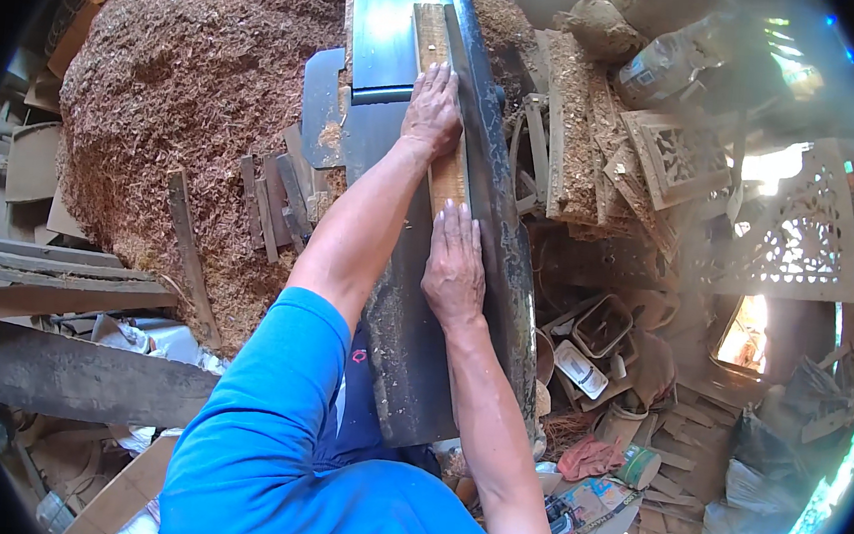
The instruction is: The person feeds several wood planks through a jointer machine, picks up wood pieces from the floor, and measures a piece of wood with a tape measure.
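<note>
A long, narrow wooden board (449, 183) lies lengthwise on the dark metal bed of a jointer (392, 335), along its raised side fence (490, 162). My left hand (433, 117) lies on top of the board near the cutter gap, its fingers stretched forward. Closer to me, my right hand (455, 269) has its fingers laid out straight over the board's near end. Part of the board is hidden under both hands. Its far end rests over the shiny far bed (391, 23).
A large heap of brown shavings (201, 79) rises left of the machine, with wood offcuts (193, 249) leaning on it. Dusty planks (583, 129), carved openwork panels (791, 225) and a plastic container (603, 326) crowd the right. A wide plank (87, 376) lies at lower left.
</note>
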Demonstrator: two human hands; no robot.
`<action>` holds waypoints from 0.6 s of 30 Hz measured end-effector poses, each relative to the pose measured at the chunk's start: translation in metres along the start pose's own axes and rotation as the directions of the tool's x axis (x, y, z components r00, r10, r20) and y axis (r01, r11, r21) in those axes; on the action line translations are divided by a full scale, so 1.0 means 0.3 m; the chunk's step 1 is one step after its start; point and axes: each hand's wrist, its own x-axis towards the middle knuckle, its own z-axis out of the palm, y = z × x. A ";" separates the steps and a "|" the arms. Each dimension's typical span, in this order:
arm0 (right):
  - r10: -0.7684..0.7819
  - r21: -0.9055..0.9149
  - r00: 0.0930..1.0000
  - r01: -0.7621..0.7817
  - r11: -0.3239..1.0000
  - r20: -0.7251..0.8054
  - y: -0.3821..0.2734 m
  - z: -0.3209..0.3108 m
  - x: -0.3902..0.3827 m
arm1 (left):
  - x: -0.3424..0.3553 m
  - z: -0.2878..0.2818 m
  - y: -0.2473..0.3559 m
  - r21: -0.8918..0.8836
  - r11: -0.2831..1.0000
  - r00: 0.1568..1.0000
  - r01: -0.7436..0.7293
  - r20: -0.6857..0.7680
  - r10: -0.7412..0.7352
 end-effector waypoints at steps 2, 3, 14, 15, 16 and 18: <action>-0.022 -0.023 1.000 0.022 0.999 -0.002 0.019 0.019 0.039 | 0.028 -0.002 0.003 -0.002 1.000 1.000 -0.004 0.004 0.004; -0.032 -0.022 0.999 0.031 0.999 -0.017 0.031 0.027 0.061 | 0.050 -0.007 -0.002 0.022 1.000 1.000 -0.011 0.013 0.010; -0.076 -0.005 0.996 0.075 0.997 -0.045 0.058 0.094 0.241 | 0.199 0.023 -0.104 0.063 0.998 1.000 0.015 0.009 -0.016; -0.089 0.008 0.994 0.090 0.996 -0.060 0.064 0.098 0.255 | 0.210 0.026 -0.113 0.061 0.998 1.000 0.020 0.011 -0.020; -0.091 0.006 0.994 0.091 0.996 -0.056 0.069 0.105 0.269 | 0.226 0.027 -0.121 0.058 0.998 1.000 0.022 0.013 -0.022; -0.096 0.004 0.993 0.096 0.995 -0.068 0.080 0.116 0.295 | 0.247 0.032 -0.127 0.051 0.998 1.000 0.026 0.016 -0.027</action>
